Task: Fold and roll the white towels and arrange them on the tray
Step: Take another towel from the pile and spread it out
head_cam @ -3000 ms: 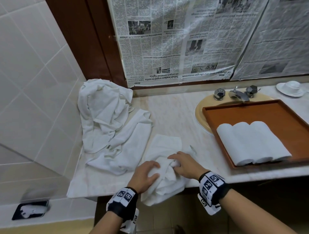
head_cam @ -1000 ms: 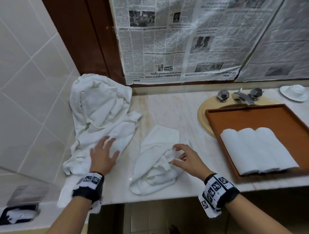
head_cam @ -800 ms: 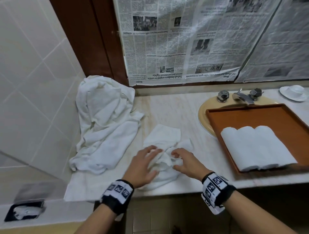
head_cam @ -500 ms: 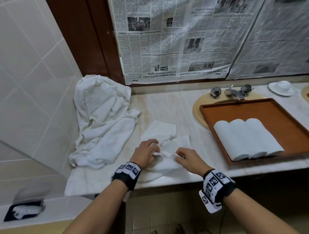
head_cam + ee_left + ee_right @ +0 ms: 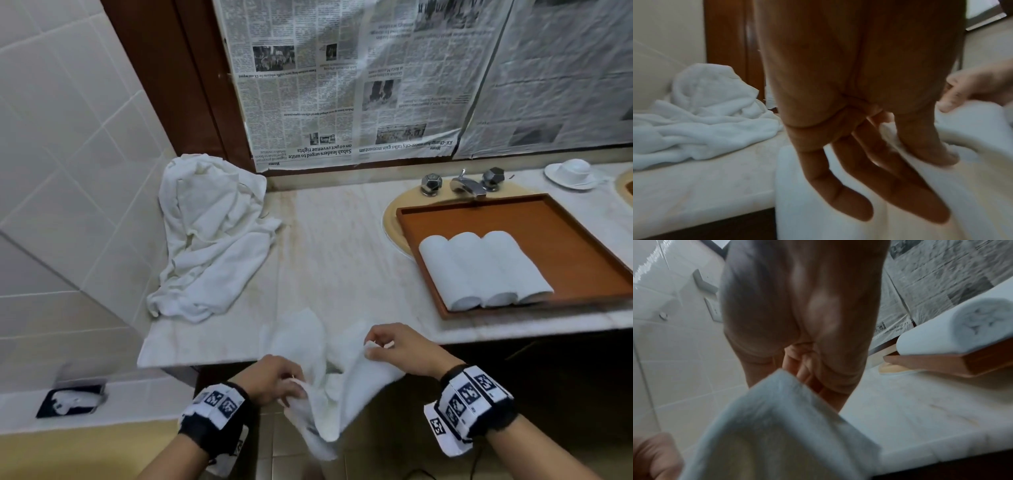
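White towel half off the near counter edge, sagging between both hands. Left hand pinches one edge, right hand pinches a corner, held apart, probably to open the cloth flat for folding. Three rolled towels lie side by side, touching, in the near-left of the wooden tray, which sits over the sink; free tray space lies to their right. Heap of unfolded towels fills the far-left counter. The stretch between heap and tray holds only the towel's far end.
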